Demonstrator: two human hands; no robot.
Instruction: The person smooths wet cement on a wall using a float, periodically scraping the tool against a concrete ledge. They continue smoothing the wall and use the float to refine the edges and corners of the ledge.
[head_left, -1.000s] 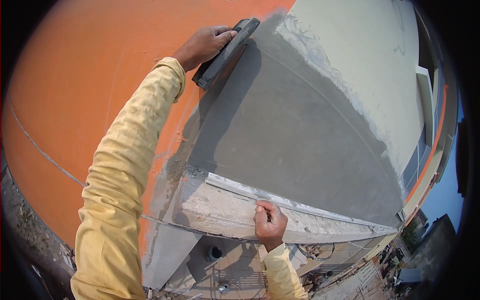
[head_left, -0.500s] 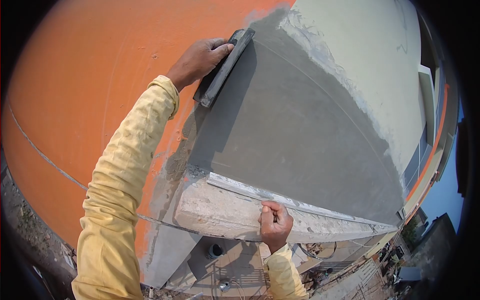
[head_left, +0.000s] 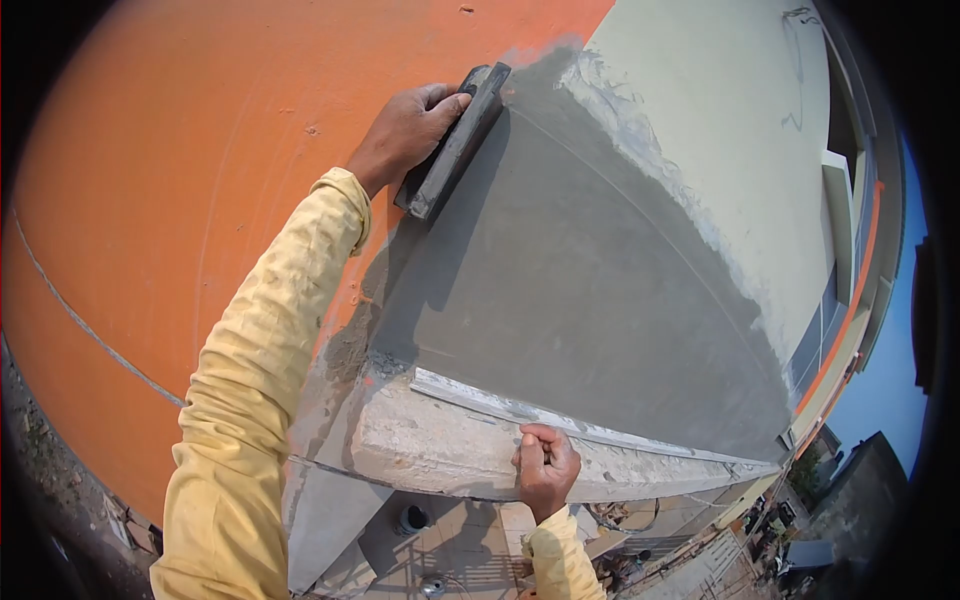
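Note:
In the head view, my left hand (head_left: 410, 132) grips a dark plastering float (head_left: 457, 145) by its back. The float stands slanted against the upper left border of a smooth grey plaster patch (head_left: 590, 290), where it meets the orange wall (head_left: 270, 150). Lower down, my right hand (head_left: 547, 470) is closed in a fist at the rough concrete ledge (head_left: 430, 440). Whatever its fingers may hold is hidden. Above that fist, a pale straight strip (head_left: 510, 407) runs along the ledge beneath the plaster.
Cream wall (head_left: 740, 120) borders the grey patch on the upper right, with a ragged white edge between. Far below the ledge lie a paved floor (head_left: 470, 540), a dark bucket (head_left: 411, 519) and scattered debris. An orange-edged building part curves along the right.
The view has shifted slightly, and the ledge appears lower at its left end. My left hand and the float stay by the patch's upper left border; my right fist remains at the ledge.

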